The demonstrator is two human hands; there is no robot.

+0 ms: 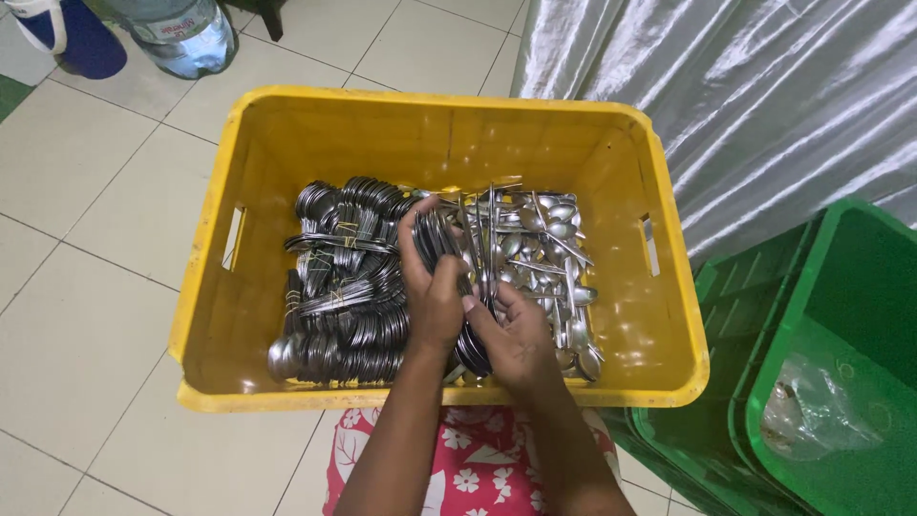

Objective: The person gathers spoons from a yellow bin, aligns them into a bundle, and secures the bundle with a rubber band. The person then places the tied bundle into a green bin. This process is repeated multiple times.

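Spoon stack: a gathered stack of steel spoons (pixel 457 277) sat upright between both hands, near the middle of the crate, bowls nested at the near end.
Left hand: the left hand (pixel 432 291) was wrapped around the stack's left side, fingers curled over the handles.
Right hand: the right hand (pixel 516 339) was closed on the near, lower end of the same stack, thumb pressing the bowls together.
Bundled spoons: tied bundles of spoons (pixel 344 277) lay in rows on the left of the crate, bound with what looked like thin bands, though the ties were too small to be sure.
Loose spoons: unsorted spoons (pixel 554 258) were heaped on the right, touching the stack.
Crate: a yellow plastic crate (pixel 439 124) stood on the tiled floor (pixel 86 287).
Handling, as a judgement: squaring the stack well likely meant keeping bowls aligned one way and squeezing evenly, so none slid out sideways.
Surroundings: green crates (pixel 821 363) stood to the right, silver cloth (pixel 726 86) at far right, a water bottle (pixel 181 33) at far left.
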